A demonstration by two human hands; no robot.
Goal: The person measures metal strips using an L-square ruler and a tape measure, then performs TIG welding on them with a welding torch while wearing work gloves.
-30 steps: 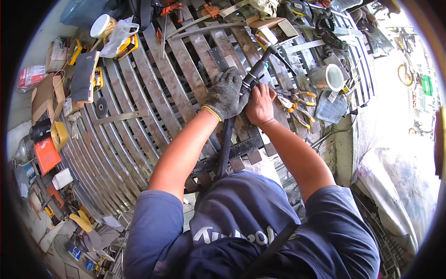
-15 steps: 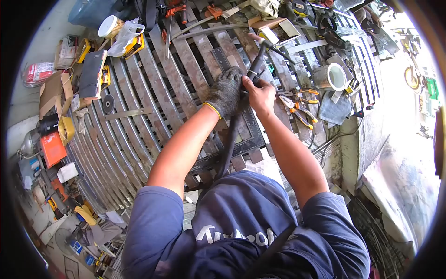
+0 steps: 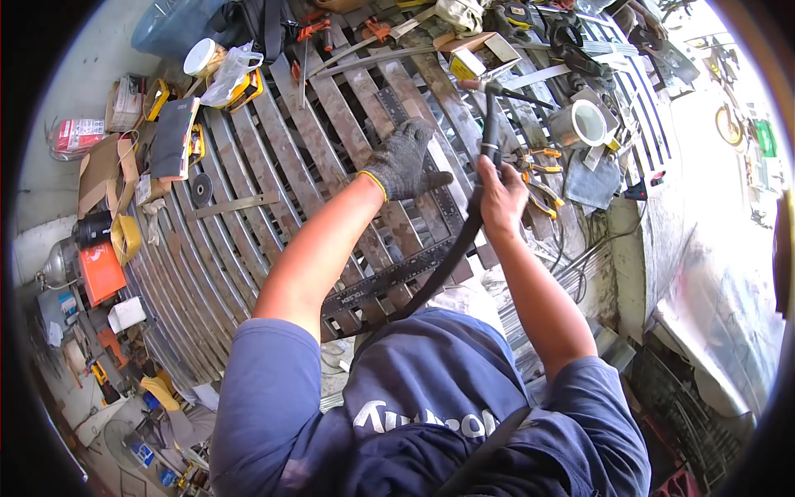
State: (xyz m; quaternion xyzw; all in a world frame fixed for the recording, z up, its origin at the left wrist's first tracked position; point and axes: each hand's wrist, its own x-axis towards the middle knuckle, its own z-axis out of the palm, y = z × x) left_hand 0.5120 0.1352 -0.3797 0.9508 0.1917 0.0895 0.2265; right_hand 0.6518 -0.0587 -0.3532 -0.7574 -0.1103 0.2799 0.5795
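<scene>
My right hand (image 3: 503,199), bare, is wrapped around the black handle of a TIG welding torch (image 3: 491,124). The torch head points up the bench, with a pinkish nozzle to the left and a long black cap to the right. From the handle a thick black cable (image 3: 451,261) curves down toward my waist. My left hand (image 3: 402,161), in a grey knit glove with a yellow cuff, is apart from the torch. Its thumb sticks out from the fingers and nothing shows in it. Beneath both hands lies a black steel square (image 3: 397,272) on the slatted metal bench (image 3: 248,157).
Pliers (image 3: 542,186) and a white cup (image 3: 586,124) lie to the right of the torch. An open cardboard box (image 3: 489,56) and orange clamps (image 3: 313,29) are at the back. On the left are a grinding disc (image 3: 201,190), a flat metal strip (image 3: 236,205) and a dark notebook (image 3: 174,137).
My left hand has come off the torch and opened. My right hand has moved right and slightly down with the torch, and the cable now bows out to the right.
</scene>
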